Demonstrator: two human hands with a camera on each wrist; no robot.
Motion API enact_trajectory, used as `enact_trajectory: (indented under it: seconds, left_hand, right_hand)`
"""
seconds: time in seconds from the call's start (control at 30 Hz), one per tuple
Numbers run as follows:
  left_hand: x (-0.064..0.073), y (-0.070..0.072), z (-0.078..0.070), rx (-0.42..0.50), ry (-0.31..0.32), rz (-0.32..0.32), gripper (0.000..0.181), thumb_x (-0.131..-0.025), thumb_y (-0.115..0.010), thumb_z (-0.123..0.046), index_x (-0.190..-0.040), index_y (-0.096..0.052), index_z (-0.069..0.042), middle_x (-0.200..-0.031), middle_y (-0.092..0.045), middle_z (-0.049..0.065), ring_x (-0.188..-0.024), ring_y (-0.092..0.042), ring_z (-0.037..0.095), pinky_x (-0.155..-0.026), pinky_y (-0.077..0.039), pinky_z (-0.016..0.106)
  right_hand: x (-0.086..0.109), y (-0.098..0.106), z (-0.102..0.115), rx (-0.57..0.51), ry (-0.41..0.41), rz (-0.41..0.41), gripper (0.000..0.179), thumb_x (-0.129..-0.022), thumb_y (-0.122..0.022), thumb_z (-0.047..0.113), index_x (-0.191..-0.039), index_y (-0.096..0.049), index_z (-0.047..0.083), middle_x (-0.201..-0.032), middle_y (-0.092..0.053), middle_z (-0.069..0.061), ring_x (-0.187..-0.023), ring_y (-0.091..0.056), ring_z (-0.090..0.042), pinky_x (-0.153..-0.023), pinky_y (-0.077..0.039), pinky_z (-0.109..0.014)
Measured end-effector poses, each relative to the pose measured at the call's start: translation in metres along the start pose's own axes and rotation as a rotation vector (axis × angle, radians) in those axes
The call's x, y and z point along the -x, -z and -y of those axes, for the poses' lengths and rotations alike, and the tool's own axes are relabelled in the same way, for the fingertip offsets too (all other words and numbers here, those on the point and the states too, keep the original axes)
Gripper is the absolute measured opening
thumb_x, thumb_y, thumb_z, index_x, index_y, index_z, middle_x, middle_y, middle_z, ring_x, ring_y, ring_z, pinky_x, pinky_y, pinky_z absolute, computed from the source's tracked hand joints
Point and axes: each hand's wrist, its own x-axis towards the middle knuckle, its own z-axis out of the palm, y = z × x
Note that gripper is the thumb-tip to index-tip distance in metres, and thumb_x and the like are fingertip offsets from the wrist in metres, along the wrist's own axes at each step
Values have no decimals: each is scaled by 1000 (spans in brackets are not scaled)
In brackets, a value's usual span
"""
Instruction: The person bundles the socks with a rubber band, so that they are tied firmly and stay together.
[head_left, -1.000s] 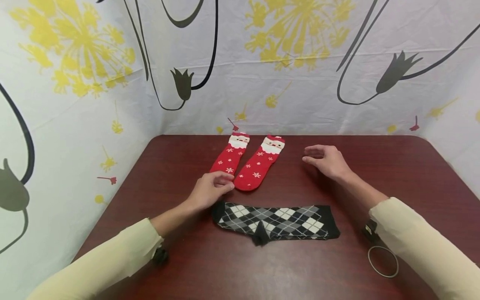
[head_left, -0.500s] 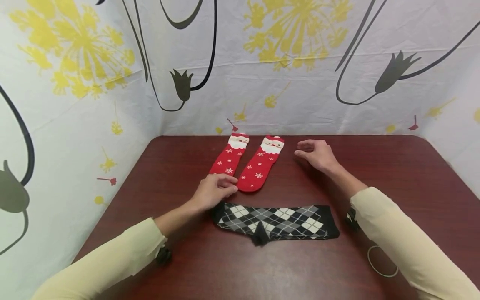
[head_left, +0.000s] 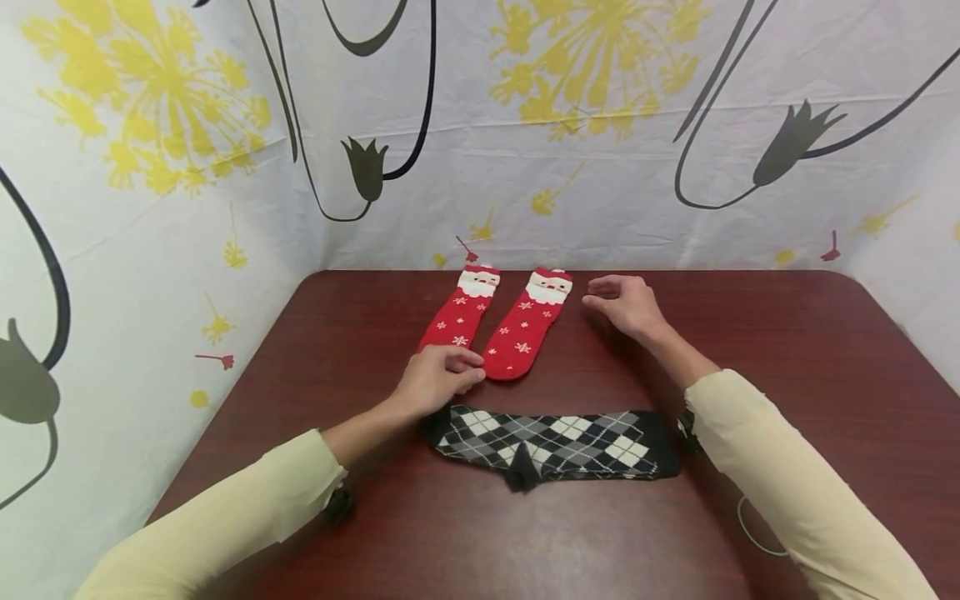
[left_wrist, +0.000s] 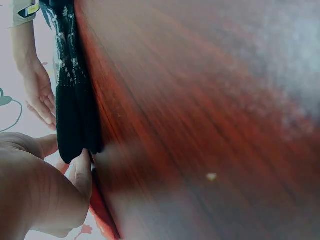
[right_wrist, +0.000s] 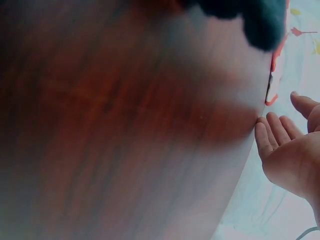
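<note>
Two red Christmas socks with Santa cuffs lie slanted side by side at the back of the table: a left sock (head_left: 459, 317) and a right sock (head_left: 521, 337). My left hand (head_left: 435, 382) has its fingertips at the toe of the right sock, fingers loosely extended; it covers the toe of the left one. Just right of the right sock's Santa cuff, my right hand (head_left: 628, 307) hovers with relaxed fingers, apart from it and holding nothing. Nearer me, black, grey and white argyle socks (head_left: 562, 442) lie flat across the table, stacked edges showing in the left wrist view.
The dark red-brown table (head_left: 480, 533) backs onto a patterned white cloth (head_left: 622, 192), which also hangs at both sides. A thin pale loop (head_left: 757, 533) lies at the right, partly behind my right sleeve (head_left: 795, 475).
The right red sock has shifted a little to the right, and my left hand with it. My right hand has moved left, closer to that sock's cuff. The argyle socks stay put.
</note>
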Motion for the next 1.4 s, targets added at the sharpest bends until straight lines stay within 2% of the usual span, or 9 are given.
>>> enact_trajectory:
  seconds: [0.23, 0.53, 0.67, 0.87, 1.03, 1.23, 1.4]
  left_hand:
    - [-8, -6, 1, -23, -17, -14, 31, -95, -83, -31, -121, -79, -14, -86, -77, -4, -68, -72, 14, -69, -60, 30]
    - [-14, -13, -3, -130, -47, -58, 25, -92, -86, -30, -111, -81, -15, -82, -76, -5, -63, -70, 10, -64, -59, 28]
    - [-14, -13, -4, -179, -64, -74, 22, -92, -86, -30, -108, -82, -16, -84, -76, -6, -66, -69, 6, -69, -58, 28]
    - [-15, -13, -2, -221, -92, -83, 16, -93, -85, -29, -103, -83, -17, -81, -75, -9, -68, -67, 6, -80, -54, 35]
    - [-13, -11, 2, -204, -135, -60, 11, -94, -84, -27, -101, -82, -18, -84, -74, -9, -74, -67, 7, -80, -55, 35]
    - [-9, -8, 5, -137, -172, 11, 9, -96, -82, -23, -103, -77, -21, -93, -74, -8, -83, -68, 10, -79, -58, 28]
    - [-4, -2, 3, -86, -190, 32, 10, -97, -80, -20, -105, -75, -21, -96, -74, -7, -88, -70, 13, -80, -60, 29]
  right_hand:
    - [2, 0, -1, 1, -17, -9, 46, -105, -70, 23, -143, -62, -2, -142, -62, -27, -132, -59, -41, -108, -49, -55]
    - [3, 0, -2, -7, -15, -15, 44, -105, -69, 21, -141, -63, -3, -142, -62, -28, -130, -59, -42, -106, -50, -55]
    - [3, 0, -1, -17, -23, -14, 45, -105, -69, 22, -142, -62, -3, -142, -61, -28, -130, -59, -41, -105, -50, -54]
    - [4, -1, 0, -24, -21, -5, 45, -106, -69, 22, -143, -62, -3, -143, -61, -28, -130, -60, -41, -104, -51, -53]
    - [4, -3, 0, -28, -19, -7, 45, -105, -69, 21, -143, -61, -3, -143, -61, -28, -130, -59, -42, -106, -50, -55]
    - [3, -5, 3, -31, -11, -2, 43, -105, -69, 18, -142, -62, -3, -142, -62, -28, -128, -59, -41, -106, -51, -53]
    - [1, -9, 6, -27, 17, 7, 41, -105, -70, 16, -140, -63, -3, -140, -63, -28, -127, -60, -41, -106, -51, -53]
